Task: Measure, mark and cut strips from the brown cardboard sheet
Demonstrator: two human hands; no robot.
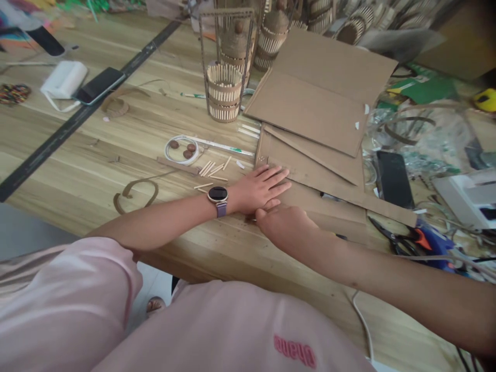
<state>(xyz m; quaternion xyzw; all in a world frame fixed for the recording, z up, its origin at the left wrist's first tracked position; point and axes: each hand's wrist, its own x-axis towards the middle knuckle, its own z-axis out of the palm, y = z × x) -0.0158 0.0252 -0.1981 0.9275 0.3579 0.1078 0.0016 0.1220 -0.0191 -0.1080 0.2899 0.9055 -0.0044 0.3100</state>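
Observation:
My left hand (pixel 261 188), with a watch at the wrist, lies flat with fingers spread across the left edge of a cardboard sheet (pixel 329 209). Close below it, my right hand (pixel 289 225) is closed near the sheet's lower left corner. Whatever it holds is mostly hidden; a small pale tip shows at its left side. A long cardboard strip (pixel 387 206) lies across the sheet to the right. Left of my left hand are several short wooden sticks (pixel 207 168) and a white ring (pixel 166 152) with brown beads (pixel 188 154) inside.
Behind stands a small stick basket (pixel 225 95) in a tall frame, with more baskets beyond. A folded cardboard piece (pixel 321 93) lies at the back. To the right are black scissors (pixel 395 240), a blue glue gun (pixel 436 243) and a phone (pixel 395 178). The table edge runs nearest me.

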